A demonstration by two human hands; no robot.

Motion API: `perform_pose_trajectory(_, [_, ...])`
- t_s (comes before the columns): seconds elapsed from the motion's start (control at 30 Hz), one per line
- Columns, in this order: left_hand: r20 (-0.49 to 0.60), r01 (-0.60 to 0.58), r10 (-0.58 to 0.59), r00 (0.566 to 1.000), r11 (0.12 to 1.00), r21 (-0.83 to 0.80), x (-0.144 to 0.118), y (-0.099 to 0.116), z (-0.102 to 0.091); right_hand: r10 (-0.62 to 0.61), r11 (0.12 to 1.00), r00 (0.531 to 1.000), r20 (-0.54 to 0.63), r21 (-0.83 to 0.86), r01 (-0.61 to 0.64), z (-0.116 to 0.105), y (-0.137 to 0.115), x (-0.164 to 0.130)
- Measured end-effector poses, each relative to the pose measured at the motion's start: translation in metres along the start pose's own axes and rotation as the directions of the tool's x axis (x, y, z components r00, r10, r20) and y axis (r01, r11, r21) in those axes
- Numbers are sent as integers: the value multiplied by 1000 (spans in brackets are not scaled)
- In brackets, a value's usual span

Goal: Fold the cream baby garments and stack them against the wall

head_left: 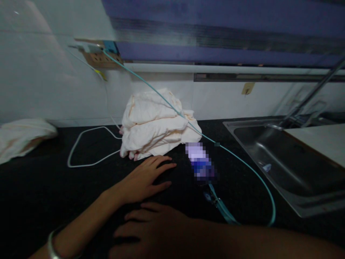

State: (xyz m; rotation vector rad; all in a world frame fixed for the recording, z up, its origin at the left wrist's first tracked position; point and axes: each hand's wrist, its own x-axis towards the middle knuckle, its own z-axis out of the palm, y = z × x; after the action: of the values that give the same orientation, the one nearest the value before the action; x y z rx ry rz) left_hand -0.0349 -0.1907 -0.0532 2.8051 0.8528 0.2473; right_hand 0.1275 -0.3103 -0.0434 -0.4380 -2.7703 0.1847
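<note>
White cloth [153, 124] just beyond the left grip [141, 180] (wide, like the right grip [159, 228]).

The head camera is worn on the person's head and faces forward and down over the countertop [32, 194] at close range. The wall [40, 79] fills the upper left of the frame; the sink [283, 162] is cut off at the right edge. The right hand [156, 232], at lower centre, lies nearer the lens than the left hand [141, 180], higher in frame.
</note>
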Motion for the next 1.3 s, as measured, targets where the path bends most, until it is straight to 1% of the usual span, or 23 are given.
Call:
perform_pose_trajectory(0.13, [-6,-6,6,1000,1000,-17,-1,0,-1,12,1000,1000,0,4,-12,0,0,1])
perform_pose_trajectory(0.37, [-68,-47,44,997,998,-49,-1,1,-1,25,998,999,30,51,-27,-2,-2,2])
perform_pose_trajectory(0.57, [-31,-45,44,999,998,-50,-4,2,-2,28,995,998,54,99,-34,-7,-3,3])
perform_pose_trajectory(0.63, [-39,-50,48,998,997,-56,-4,4,-2,33,994,998,60,105,-40,-8,-3,4])
perform_pose_trajectory(0.73, [-76,-70,65,995,995,-65,-6,3,-4,35,992,996,76,121,-44,-9,-3,4])
perform_pose_trajectory(0.8, [-111,-81,75,991,995,-52,-8,-1,-7,41,989,996,84,136,-52,-9,-4,5])
perform_pose_trajectory(0.87, [-159,-67,66,985,998,0,-14,-13,-13,49,987,995,90,150,-62,-9,-4,5])
perform_pose_trajectory(0.93, [-274,10,11,962,997,73,-24,-31,-20,51,985,994,94,158,-66,-9,-5,5])
perform_pose_trajectory(0.97, [-355,77,-35,934,991,106,-30,-43,-24,51,985,994,100,161,-66,-10,-5,5])
perform_pose_trajectory(1.0, [-446,166,-92,890,978,129,-38,-56,-29,51,984,993,104,163,-67,-11,-5,5])
perform_pose_trajectory(1.03, [-533,269,-155,832,952,143,-47,-69,-33,51,984,993,107,165,-69,-12,-6,5])
perform_pose_trajectory(1.07, [-607,381,-219,764,912,150,-57,-84,-37,53,983,993,109,168,-71,-13,-6,5])
perform_pose_trajectory(1.13, [-711,595,-339,616,792,137,-80,-112,-45,57,982,993,108,176,-75,-14,-6,4])
perform_pose_trajectory(1.2, [-774,755,-435,460,651,82,-106,-140,-50,56,979,993,106,189,-75,-14,-7,4])
perform_pose_trajectory(1.23, [-797,817,-486,358,577,15,-118,-153,-52,59,977,992,108,196,-80,-14,-7,4])
perform_pose_trajectory(1.27, [-803,864,-542,247,498,-70,-131,-165,-53,64,975,992,107,203,-85,-13,-7,4])
perform_pose_trajectory(1.3, [-790,893,-598,136,419,-163,-142,-177,-53,70,973,992,108,211,-92,-12,-8,4])
